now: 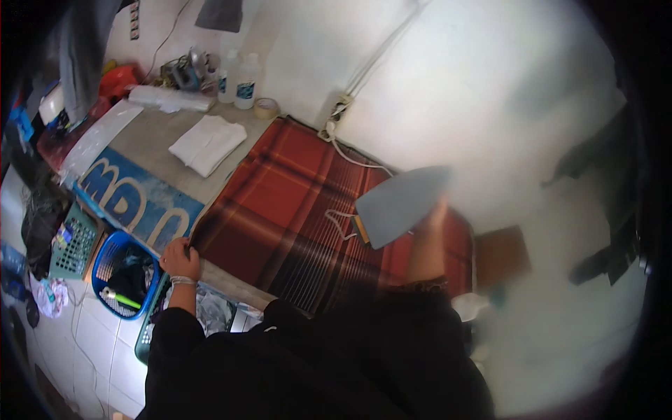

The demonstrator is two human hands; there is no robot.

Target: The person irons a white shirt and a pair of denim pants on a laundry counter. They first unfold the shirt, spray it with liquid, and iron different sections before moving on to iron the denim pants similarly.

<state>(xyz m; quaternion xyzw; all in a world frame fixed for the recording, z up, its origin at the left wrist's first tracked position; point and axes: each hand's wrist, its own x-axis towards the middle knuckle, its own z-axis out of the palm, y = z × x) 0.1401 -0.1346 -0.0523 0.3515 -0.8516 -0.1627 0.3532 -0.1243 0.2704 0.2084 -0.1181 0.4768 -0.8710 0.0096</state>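
Observation:
A red and dark plaid cloth [278, 189] lies spread over the table top in front of me. My left hand [180, 258], with a pale bracelet at the wrist, is at the cloth's near left corner by the table edge. Whether its fingers pinch the cloth or only rest there is unclear. Over the cloth's right part, a clothes iron [401, 205] is held tilted, its grey soleplate facing me. My right hand [442, 203] grips it from behind, blurred and mostly hidden by the soleplate. The iron's white cord [359, 161] runs to a wall socket strip [336, 118].
A folded white cloth [209, 144] lies left of the plaid. Behind it stand a roll of tape [266, 108], plastic bottles [245, 84] and a clear plastic roll [170, 98]. Below the table's left side are a blue basket [100, 286] and a green basket [79, 252].

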